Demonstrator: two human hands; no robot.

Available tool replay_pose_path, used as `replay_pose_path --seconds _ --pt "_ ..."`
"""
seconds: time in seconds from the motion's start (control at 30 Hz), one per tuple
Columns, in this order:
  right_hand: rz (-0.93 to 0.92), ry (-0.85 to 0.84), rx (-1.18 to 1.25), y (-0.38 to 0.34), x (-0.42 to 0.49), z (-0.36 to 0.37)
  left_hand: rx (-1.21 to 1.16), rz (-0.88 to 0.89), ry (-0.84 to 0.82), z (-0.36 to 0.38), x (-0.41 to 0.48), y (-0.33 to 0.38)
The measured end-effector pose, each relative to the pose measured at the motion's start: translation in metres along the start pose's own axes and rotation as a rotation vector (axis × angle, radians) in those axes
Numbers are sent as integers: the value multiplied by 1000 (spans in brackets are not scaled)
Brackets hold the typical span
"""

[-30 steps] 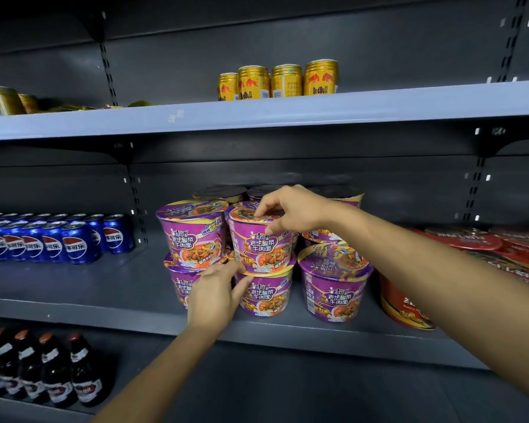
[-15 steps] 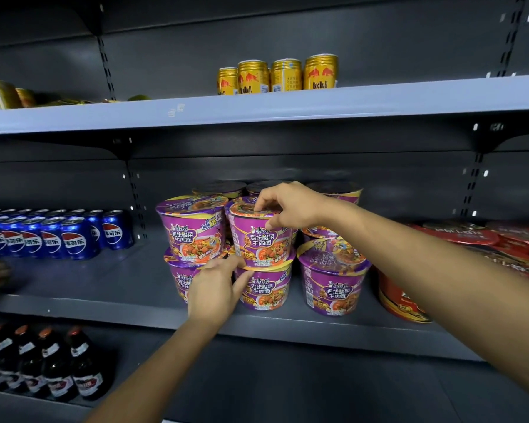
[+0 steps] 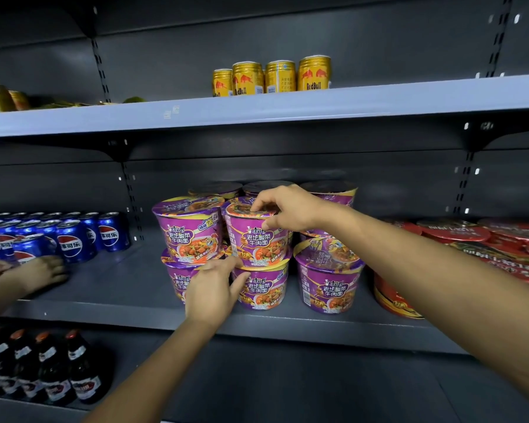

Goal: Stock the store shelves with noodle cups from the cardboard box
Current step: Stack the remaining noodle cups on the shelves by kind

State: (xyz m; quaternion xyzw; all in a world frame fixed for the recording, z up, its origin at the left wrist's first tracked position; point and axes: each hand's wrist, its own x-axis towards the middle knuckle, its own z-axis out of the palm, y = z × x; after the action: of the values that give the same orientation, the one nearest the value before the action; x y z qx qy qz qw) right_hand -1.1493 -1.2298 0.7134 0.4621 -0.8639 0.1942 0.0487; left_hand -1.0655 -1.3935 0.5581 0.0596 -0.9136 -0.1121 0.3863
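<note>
Purple noodle cups stand two high on the middle shelf (image 3: 119, 288). My right hand (image 3: 287, 209) grips the lid rim of the upper middle cup (image 3: 257, 239), fingers curled over the top and thumb on its side. My left hand (image 3: 211, 291) reaches in below, its straight fingers touching the base of that cup and the lower middle cup (image 3: 266, 288). An upper left cup (image 3: 190, 230) and a single lower right cup (image 3: 330, 282) stand beside them, with more cups behind. The cardboard box is out of view.
Blue Pepsi cans (image 3: 74, 239) fill the shelf's left, where another person's hand (image 3: 40, 270) rests. Red noodle bowls (image 3: 471, 239) lie at the right. Gold Red Bull cans (image 3: 272, 76) stand on the upper shelf, and dark bottles (image 3: 43, 367) on the lower left.
Another person's hand has come further in from the left by the Pepsi cans. My own hands have stayed almost still on the middle stack.
</note>
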Motion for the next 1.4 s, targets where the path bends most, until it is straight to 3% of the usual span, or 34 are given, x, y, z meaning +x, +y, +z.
replay_pose_path --seconds 1.4 --pt "-20 67 -50 11 -5 15 2 -11 -11 -5 -6 9"
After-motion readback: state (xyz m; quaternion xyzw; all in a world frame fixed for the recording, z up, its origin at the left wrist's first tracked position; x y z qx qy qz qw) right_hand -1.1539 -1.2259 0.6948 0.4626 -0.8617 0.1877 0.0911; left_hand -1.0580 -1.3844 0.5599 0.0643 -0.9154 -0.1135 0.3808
